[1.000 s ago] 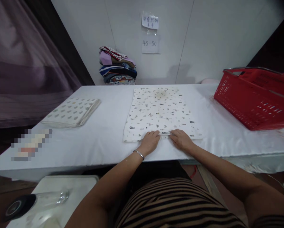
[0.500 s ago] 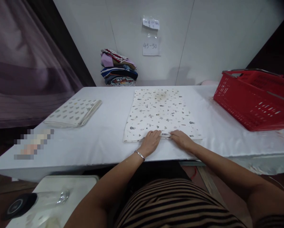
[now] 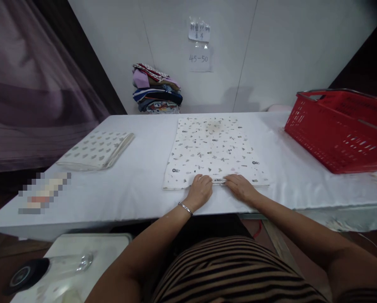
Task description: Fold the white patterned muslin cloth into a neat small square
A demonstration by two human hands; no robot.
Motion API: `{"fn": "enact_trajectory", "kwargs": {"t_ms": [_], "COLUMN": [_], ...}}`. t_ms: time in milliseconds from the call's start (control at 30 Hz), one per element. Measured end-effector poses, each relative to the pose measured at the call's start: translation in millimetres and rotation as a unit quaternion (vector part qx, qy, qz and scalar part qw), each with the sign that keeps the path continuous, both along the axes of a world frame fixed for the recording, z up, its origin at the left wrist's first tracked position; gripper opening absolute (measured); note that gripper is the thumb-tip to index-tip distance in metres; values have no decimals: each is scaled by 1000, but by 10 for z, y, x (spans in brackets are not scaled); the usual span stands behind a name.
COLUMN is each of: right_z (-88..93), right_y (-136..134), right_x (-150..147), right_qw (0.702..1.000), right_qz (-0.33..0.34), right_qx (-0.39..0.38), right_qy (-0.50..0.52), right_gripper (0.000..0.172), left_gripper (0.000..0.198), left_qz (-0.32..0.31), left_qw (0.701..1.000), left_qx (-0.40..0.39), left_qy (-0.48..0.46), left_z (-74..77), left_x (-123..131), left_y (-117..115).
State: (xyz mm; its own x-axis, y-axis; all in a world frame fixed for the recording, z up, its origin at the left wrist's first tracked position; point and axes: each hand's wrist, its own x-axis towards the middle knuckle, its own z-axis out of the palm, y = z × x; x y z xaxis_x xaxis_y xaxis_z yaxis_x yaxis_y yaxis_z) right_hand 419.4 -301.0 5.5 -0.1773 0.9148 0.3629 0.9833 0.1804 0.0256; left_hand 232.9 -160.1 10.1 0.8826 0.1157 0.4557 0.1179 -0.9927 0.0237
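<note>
A white cloth [image 3: 212, 147] printed with small grey motifs lies flat and folded in layers on the table, with a brownish stain near its far edge. My left hand [image 3: 201, 191] is closed on its near edge, fingers curled over the top. Just to the right, my right hand [image 3: 240, 187] grips the same edge. Between the two hands a short stretch of the edge is bunched up slightly. My thumbs are hidden beneath the fingers and fabric.
Another folded patterned cloth [image 3: 95, 150] rests on the left of the white-covered table [image 3: 147, 176]. A red plastic basket [image 3: 336, 134] stands at the right. Stacked fabrics [image 3: 157, 90] are behind the table against the wall. A stool [image 3: 90, 242] with a clear bottle is at lower left.
Both hands stay at the cloth's near edge, with the left fingers curled a little more. The cloth lies almost as before; the view has shifted slightly.
</note>
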Motion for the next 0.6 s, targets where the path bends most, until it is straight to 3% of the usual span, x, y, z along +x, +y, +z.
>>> {"fn": "enact_trajectory", "kwargs": {"t_ms": [267,467,600], "right_z": [-7,17,-13], "right_y": [28,89,94], "right_x": [-20,-50,10], "right_qw": [999,1000,1000], "right_qz": [-10,-31,-6], "right_qx": [38,-3,-1], "right_qy": [14,5,8], "right_gripper": [26,27,28], "left_gripper": [11,9,9], "left_qz": [22,53,60], "left_qw": [999,996,994], "left_qx": [-41,-76,-87], "left_qy": [-4,8,24], "left_z": [22,58,54], "left_x": [5,25,25], "left_y": [-6,-8,-23]}}
